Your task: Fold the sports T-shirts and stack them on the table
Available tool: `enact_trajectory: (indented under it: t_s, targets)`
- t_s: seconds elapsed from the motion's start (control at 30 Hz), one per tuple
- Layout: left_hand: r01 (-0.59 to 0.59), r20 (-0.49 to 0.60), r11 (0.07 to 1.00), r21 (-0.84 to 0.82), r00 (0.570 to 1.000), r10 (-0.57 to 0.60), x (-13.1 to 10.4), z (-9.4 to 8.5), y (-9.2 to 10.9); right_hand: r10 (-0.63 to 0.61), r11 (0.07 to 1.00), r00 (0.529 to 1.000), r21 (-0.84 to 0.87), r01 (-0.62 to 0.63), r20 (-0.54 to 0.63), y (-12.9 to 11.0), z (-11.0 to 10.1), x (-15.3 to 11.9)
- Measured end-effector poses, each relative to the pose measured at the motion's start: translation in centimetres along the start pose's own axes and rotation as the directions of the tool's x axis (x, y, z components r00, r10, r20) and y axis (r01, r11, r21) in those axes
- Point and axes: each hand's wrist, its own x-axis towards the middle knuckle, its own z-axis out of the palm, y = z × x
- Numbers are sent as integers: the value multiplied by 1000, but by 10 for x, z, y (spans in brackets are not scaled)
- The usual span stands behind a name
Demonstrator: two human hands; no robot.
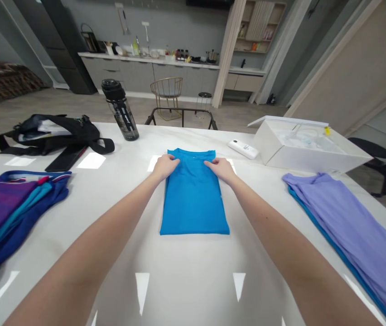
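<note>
A bright blue T-shirt [195, 199] lies folded into a neat upright rectangle on the white table, its collar at the far end. My left hand [166, 166] pinches its upper left edge between thumb and fingers. On the opposite side, my right hand [220, 169] grips the upper right edge the same way. The fabric wrinkles slightly between both hands below the collar, while the lower part is flat.
A purple and blue clothes pile [9, 203] lies left; folded lavender clothing [342, 217] over blue fabric lies right. Farther back are a black bag [57, 131], a phone [65, 158], a water bottle [121, 111], a white device [243, 148] and an open white box [308, 145].
</note>
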Motion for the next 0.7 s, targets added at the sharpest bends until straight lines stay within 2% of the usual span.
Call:
enact_trajectory:
  t_s: [0.07,0.13,0.23,0.3,0.4,0.47,0.53,0.6,0.67,0.7]
  targets:
    - [-14,8,998,-66,1000,15,-1,-4,-1,-28,1000,999,2,28,39,2,-5,-4]
    - [-77,-7,981,-176,997,77,-1,-8,3,-62,998,998,32,61,27,2,-11,-5]
    - [-197,-79,929,-313,980,181,7,-16,15,-107,983,991,141,117,-75,-1,-23,3]
    - [-236,-155,914,-330,969,195,18,-18,24,-121,974,978,168,150,-168,-3,-29,13]
    - [-158,-198,953,-257,974,108,39,-13,26,-61,990,966,106,91,-253,-6,-27,30]
    - [-41,-147,988,-151,989,18,47,-4,19,10,999,976,39,-2,-217,-4,-18,37]
    - [19,-125,999,-26,992,-23,47,4,11,64,997,985,-32,-70,-163,-1,-7,37]
    - [-55,-202,994,98,977,74,38,9,8,64,992,981,-92,-82,-185,1,1,33]
    - [-235,-246,945,228,925,290,24,11,14,-12,989,963,-147,-29,-269,-3,5,25]
    - [-329,-225,901,282,890,396,18,12,18,-74,984,950,-179,19,-302,-7,6,21]
